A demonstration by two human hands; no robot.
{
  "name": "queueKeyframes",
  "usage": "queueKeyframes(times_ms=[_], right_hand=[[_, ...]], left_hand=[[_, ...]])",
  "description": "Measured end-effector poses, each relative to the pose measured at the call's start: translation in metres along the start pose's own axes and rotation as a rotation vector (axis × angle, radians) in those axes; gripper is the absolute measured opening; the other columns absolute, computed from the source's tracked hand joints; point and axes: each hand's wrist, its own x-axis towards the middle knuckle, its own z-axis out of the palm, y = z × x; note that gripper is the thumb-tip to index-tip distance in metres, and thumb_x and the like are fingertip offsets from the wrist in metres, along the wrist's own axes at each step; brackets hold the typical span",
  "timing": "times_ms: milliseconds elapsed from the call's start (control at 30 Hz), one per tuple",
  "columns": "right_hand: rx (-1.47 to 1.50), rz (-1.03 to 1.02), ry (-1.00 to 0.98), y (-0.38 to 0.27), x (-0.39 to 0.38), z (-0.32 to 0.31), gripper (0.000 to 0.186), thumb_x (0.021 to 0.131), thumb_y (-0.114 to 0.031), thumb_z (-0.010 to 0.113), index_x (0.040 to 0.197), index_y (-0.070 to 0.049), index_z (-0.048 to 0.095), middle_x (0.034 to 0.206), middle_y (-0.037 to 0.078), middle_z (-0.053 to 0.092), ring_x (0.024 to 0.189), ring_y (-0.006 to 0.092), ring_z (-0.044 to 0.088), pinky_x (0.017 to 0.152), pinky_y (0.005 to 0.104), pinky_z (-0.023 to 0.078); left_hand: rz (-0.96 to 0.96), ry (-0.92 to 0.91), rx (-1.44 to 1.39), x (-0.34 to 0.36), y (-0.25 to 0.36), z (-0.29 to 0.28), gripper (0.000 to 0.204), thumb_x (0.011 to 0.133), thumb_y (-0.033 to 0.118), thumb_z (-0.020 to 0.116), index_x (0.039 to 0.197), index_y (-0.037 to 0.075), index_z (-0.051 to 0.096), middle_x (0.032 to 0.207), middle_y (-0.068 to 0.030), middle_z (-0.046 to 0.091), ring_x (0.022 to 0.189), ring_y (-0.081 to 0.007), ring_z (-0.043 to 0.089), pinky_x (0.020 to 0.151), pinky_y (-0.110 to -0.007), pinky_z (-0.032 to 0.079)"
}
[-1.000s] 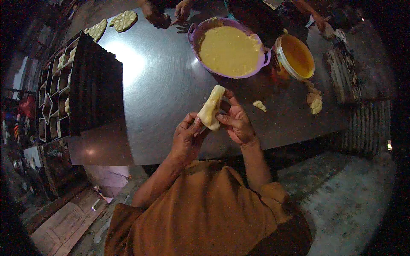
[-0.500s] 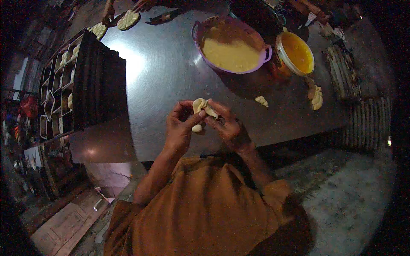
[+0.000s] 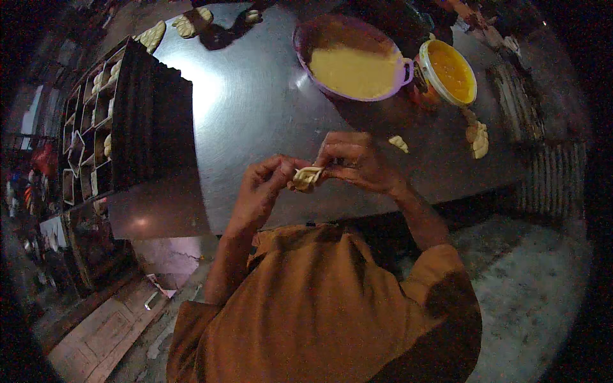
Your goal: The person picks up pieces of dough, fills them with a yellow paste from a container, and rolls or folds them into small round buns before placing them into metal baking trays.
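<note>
In front of my chest, a small piece of pale yellow dough (image 3: pixel 306 177) is held up between both hands, its upper part folded or twisted. My left hand (image 3: pixel 263 182) pinches its left side between thumb and fingers. From the other side my right hand (image 3: pixel 359 159) grips its right end, fingers bent. A small lump of dough (image 3: pixel 399 143) lies on the metal table (image 3: pixel 255 108) to the right of my right hand. Farther right, near the table's edge, sits a bigger cluster of dough (image 3: pixel 479 139).
A purple tub (image 3: pixel 377 97) with a yellowish mass stands at the back, beside a white-rimmed bucket (image 3: pixel 472 96) of orange-yellow contents. At left is a dark rack of box-like compartments (image 3: pixel 118 121), some with pale dough. Flat dough pieces (image 3: pixel 191 23) lie at the far left, near another person's dark arm.
The dough between my hands has turned and looks more compact; its hanging end no longer shows. My right hand has shifted right and turned. Another person's hands at the far left have moved.
</note>
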Motion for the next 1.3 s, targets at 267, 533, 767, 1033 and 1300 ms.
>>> queueKeyframes(times_ms=[267, 533, 767, 1033, 1300], right_hand=[[-0.262, -0.043, 0.325, -0.021, -0.003, 0.040, 0.042, 0.075, -0.004, 0.073, 0.116, -0.007, 0.064, 0.092, 0.006, 0.066, 0.081, 0.0210, 0.065, 0.070, 0.0339, 0.054], [-0.415, 0.023, 0.587, -0.028, -0.011, 0.096, 0.034, 0.083, -0.003, 0.067, 0.116, -0.007, 0.065, 0.108, 0.011, 0.065, 0.094, 0.0243, 0.066, 0.081, 0.0352, 0.057], [0.349, 0.591, 0.600, -0.032, -0.007, 0.082, 0.017, 0.086, -0.011, 0.070, 0.102, -0.005, 0.071, 0.096, 0.009, 0.068, 0.090, 0.0188, 0.066, 0.077, 0.0311, 0.055], [0.468, 0.606, 0.577, -0.021, -0.018, 0.089, 0.021, 0.081, -0.010, 0.075, 0.101, -0.005, 0.072, 0.103, 0.008, 0.067, 0.101, 0.0198, 0.062, 0.085, 0.0309, 0.053], [-0.275, 0.034, 0.479, -0.009, -0.022, 0.093, 0.043, 0.069, -0.003, 0.076, 0.112, -0.010, 0.068, 0.102, 0.004, 0.066, 0.096, 0.0261, 0.060, 0.082, 0.0362, 0.052]], left_hand=[[-0.226, 0.080, -0.672, 0.012, -0.036, 0.000, 0.028, 0.092, 0.023, 0.065, 0.110, 0.001, 0.061, 0.102, -0.0078, 0.065, 0.089, -0.0179, 0.064, 0.076, -0.033, 0.054], [-0.116, 0.180, -0.594, 0.009, -0.041, 0.002, 0.026, 0.090, 0.017, 0.067, 0.110, 0.001, 0.061, 0.108, -0.0093, 0.064, 0.094, -0.0200, 0.064, 0.082, -0.034, 0.054], [-0.003, 0.074, -0.341, 0.007, -0.029, -0.002, 0.027, 0.093, 0.014, 0.063, 0.116, 0.000, 0.059, 0.111, -0.0118, 0.063, 0.098, -0.0197, 0.063, 0.078, -0.035, 0.056], [-0.064, 0.273, -0.307, 0.006, -0.037, 0.009, 0.027, 0.092, 0.015, 0.065, 0.112, -0.002, 0.063, 0.104, -0.0119, 0.066, 0.089, -0.0187, 0.066, 0.077, -0.032, 0.056], [-0.155, 0.293, -0.388, 0.012, -0.041, 0.001, 0.027, 0.090, 0.014, 0.067, 0.112, -0.002, 0.065, 0.099, -0.0098, 0.069, 0.086, -0.0176, 0.067, 0.078, -0.032, 0.056]])
